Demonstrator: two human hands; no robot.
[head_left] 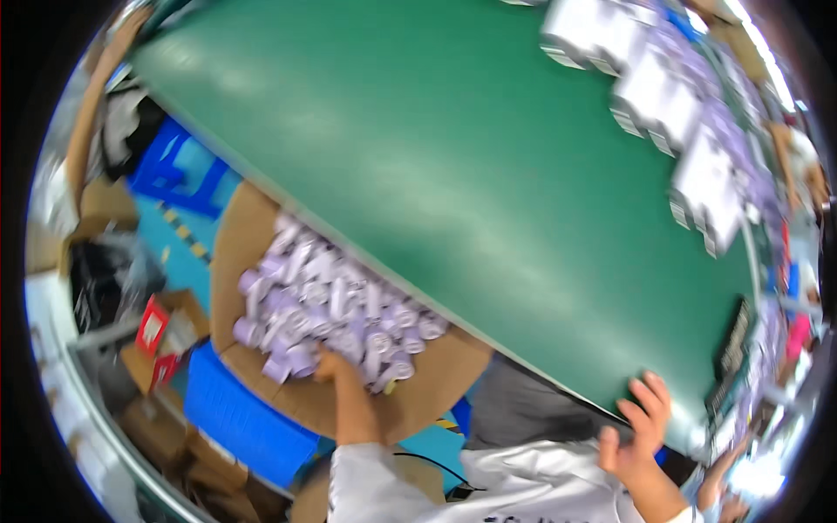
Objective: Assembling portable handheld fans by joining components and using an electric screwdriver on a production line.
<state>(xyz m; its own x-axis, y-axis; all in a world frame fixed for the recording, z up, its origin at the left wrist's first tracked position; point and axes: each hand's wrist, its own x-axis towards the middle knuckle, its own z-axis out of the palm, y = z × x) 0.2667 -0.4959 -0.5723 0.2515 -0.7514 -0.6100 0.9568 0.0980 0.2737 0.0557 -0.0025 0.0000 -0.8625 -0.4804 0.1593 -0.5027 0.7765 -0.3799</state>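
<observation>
My left hand (328, 364) reaches into a large brown cardboard box (247, 370) at the near edge of a green conveyor belt (410, 166). It touches a heap of small lavender plastic parts (336, 301), some round and cup-like, others long and pale. Its fingertips are blurred and partly hidden among the parts, so whether it grips one does not show. My right hand (643, 427) is at the belt's near edge on the right, its fingers apart and nothing in them.
Rows of white and lavender cartons (663, 100) stand along the belt's far side. Left of the box are a blue plastic stool (179, 170), a blue crate (244, 418) and a red-and-white carton (155, 327). Another person's arm (91, 109) comes in at the upper left.
</observation>
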